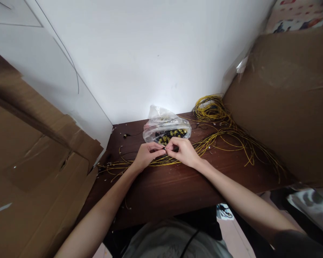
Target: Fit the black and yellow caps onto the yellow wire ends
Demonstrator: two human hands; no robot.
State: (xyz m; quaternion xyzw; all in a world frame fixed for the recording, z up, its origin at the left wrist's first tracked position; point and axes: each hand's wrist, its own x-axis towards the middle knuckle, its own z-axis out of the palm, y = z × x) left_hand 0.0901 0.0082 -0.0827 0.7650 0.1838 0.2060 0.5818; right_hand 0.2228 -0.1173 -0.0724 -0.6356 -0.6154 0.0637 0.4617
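Observation:
My left hand [145, 154] and my right hand [183, 151] meet over the dark wooden table [177, 182], fingertips pinched together on a thin wire and a small dark part between them. Just behind them lies a clear plastic bag [165, 127] holding several small black and yellow connectors. A bundle of thin yellow wires [161, 162] runs under both hands across the table. What exactly sits between the fingertips is too small to make out.
A coil of yellow wire [211, 109] lies at the back right, with strands trailing along the table. Large cardboard sheets stand at the left [34, 172] and right [285, 107]. A white wall [150, 61] closes the back.

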